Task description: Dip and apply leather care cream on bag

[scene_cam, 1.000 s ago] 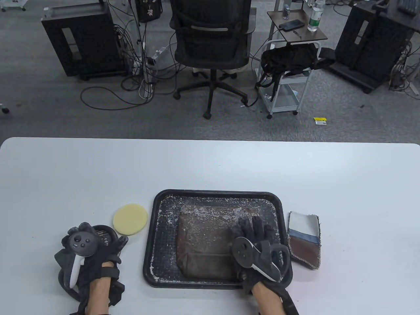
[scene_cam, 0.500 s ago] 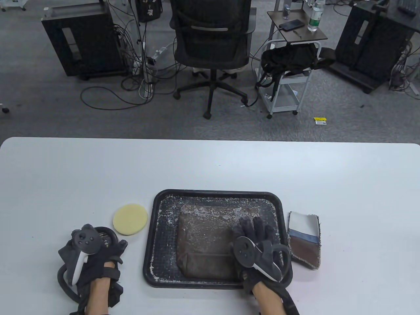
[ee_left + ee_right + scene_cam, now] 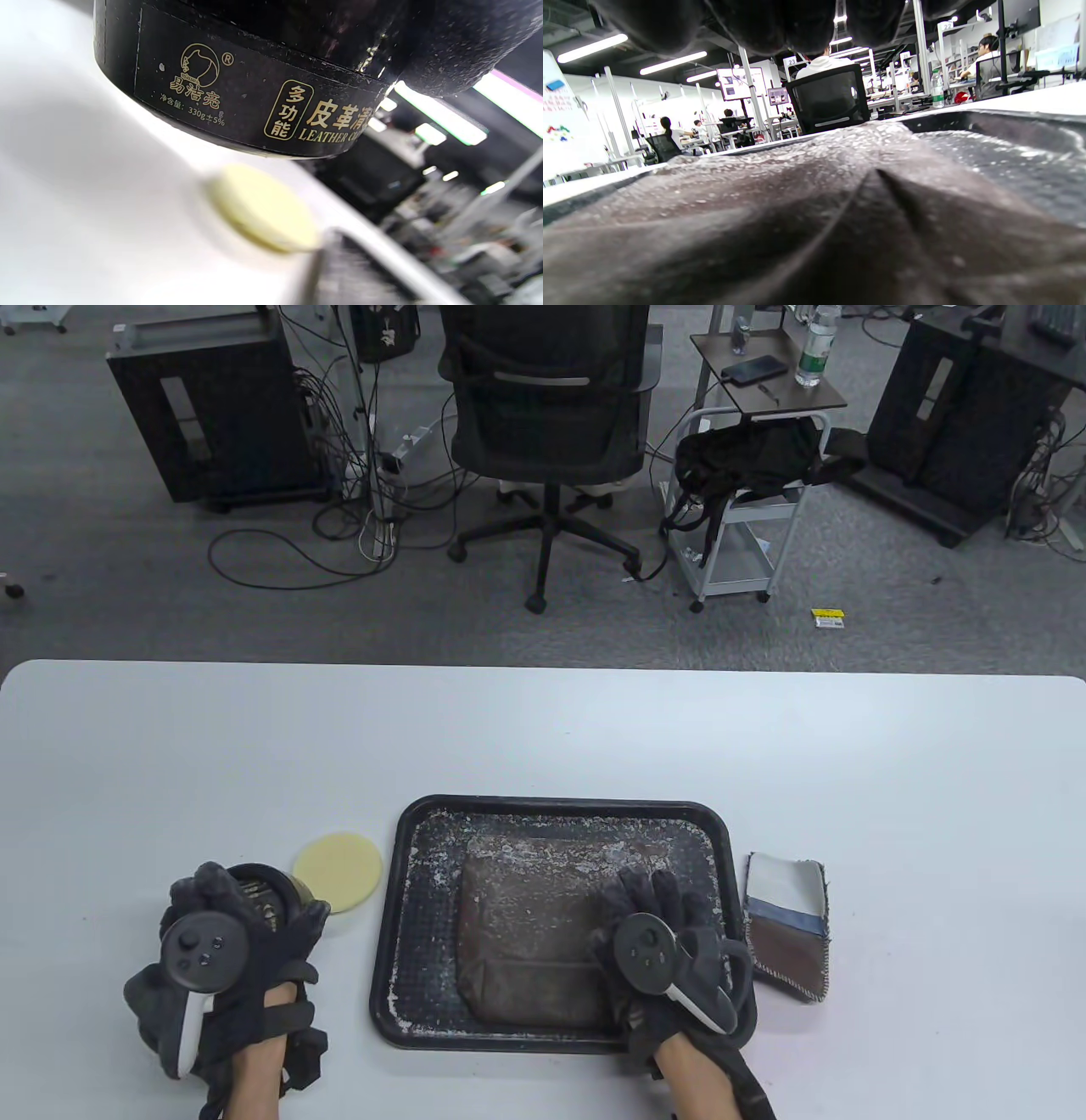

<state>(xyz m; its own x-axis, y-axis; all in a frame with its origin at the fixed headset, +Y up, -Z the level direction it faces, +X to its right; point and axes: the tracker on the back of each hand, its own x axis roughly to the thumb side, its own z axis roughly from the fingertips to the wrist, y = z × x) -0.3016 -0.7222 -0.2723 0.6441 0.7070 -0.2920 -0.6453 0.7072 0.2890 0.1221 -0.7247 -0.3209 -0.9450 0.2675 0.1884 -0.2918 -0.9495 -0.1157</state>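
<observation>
- From the table view, the left hand (image 3: 222, 952) is seen curled round a black round jar of leather care cream (image 3: 263, 895) at the near left of the white counter (image 3: 543, 729); the jar is mostly hidden there by the glove and tracker.
- Only in the left wrist view is the jar's glossy black wall shown with its gold label, "LEATHER" and "330g" being readable, and its base appears raised off the counter surface.
- A flat, round, pale yellow sponge pad (image 3: 338, 872) is seen just beyond the jar in both views, blurred in the wrist one.
- The brown leather bag (image 3: 530, 933) lies flat in a black rectangular tray (image 3: 407, 848) with rounded corners; white flecks are scattered over both.
- The right hand (image 3: 657, 937) is laid on the bag's right part, fingers spread and fairly straight, nothing being gripped.
- In the right wrist view alone, a crease running across the bag's matte, speckled leather is revealed at close range.
- A fabric swatch (image 3: 787, 925) in white, blue and brown bands with stitched edges lies right of the tray.
</observation>
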